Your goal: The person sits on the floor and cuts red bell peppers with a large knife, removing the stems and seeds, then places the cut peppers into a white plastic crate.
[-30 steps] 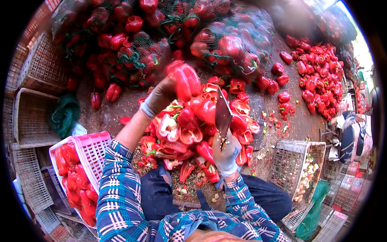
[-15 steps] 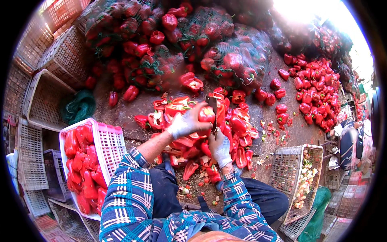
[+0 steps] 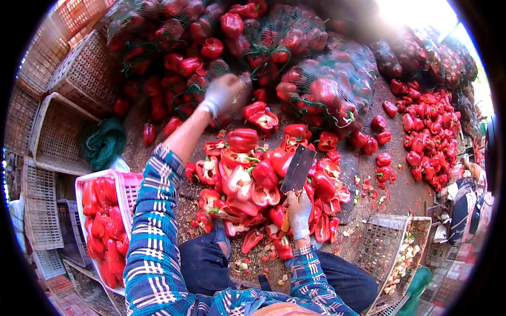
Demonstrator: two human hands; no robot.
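My right hand [image 3: 299,213] is wrapped round the yellowish handle of a cleaver [image 3: 299,168], its dark broad blade pointing away from me. Beneath the blade lies a heap of cut red bell peppers [image 3: 237,181], several with pale insides and green stems showing. Stretched out far ahead, my left hand [image 3: 223,94] is gloved and smeared by motion, so its fingers cannot be read. It is over the near side of the green net bags of whole peppers [image 3: 332,87]. Close by, a halved pepper [image 3: 262,117] lies on the ground.
At my left stands a pink-white crate [image 3: 132,192] full of red pepper pieces. Tan crates [image 3: 60,131] and a bundled green net [image 3: 104,142] are beyond it. To the right, a tilted crate [image 3: 387,253] holds pale cores; farther off lies a pile of whole peppers [image 3: 429,137].
My left hand has left the heap and swung forward toward the net bags; the pepper it held is no longer in it. The cleaver has tilted right and dropped slightly in my right hand.
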